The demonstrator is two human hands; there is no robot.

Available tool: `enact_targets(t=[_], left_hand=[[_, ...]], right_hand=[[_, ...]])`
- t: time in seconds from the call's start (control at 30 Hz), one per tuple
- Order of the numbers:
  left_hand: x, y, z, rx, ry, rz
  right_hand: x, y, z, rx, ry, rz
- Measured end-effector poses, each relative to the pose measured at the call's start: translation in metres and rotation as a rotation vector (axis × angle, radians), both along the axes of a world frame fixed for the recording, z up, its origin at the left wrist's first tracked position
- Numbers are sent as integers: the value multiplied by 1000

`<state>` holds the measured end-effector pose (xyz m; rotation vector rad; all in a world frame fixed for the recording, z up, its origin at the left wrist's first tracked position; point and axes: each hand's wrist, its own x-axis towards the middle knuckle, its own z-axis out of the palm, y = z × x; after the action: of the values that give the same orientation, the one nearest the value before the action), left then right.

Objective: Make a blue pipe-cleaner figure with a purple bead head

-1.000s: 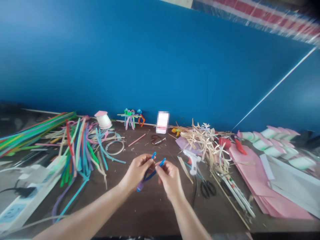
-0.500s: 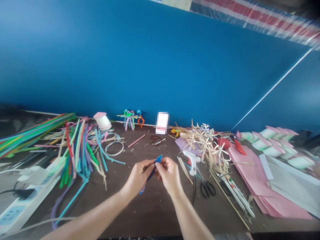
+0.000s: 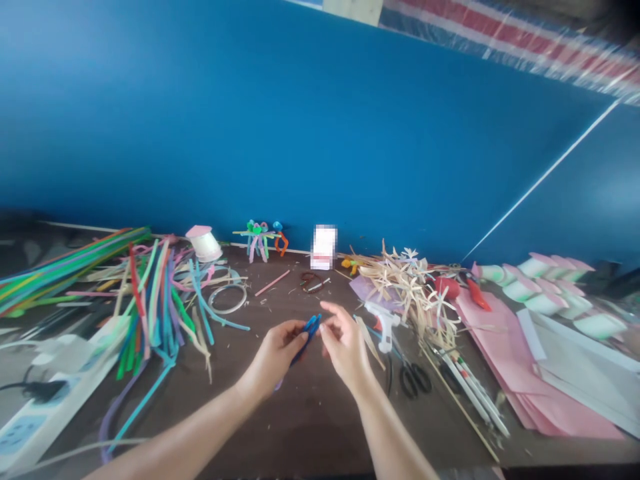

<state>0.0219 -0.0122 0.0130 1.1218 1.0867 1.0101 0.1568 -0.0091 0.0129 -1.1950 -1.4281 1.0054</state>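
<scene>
The left hand [image 3: 275,353] still pinched the folded blue strip [image 3: 312,327] between thumb and fingers, above the table [image 3: 310,427]; just beside it, the right hand [image 3: 345,347], previously pinching too, had spread its index finger from its thumb.

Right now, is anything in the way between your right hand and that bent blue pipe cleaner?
Nothing visible. The right hand's fingertips are right beside the blue pipe cleaner, pinched in the left hand. The glue gun lies off to the right.
</scene>
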Motion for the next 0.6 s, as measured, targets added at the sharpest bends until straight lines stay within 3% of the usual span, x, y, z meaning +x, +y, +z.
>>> enact_targets(t=[0.17, 0.6], left_hand=[[0, -1, 7, -108, -73, 2], [-1, 1, 3, -202, -247, -65]], right_hand=[[4, 2, -1, 89, -158, 6], [7, -7, 20, 440, -582, 24]])
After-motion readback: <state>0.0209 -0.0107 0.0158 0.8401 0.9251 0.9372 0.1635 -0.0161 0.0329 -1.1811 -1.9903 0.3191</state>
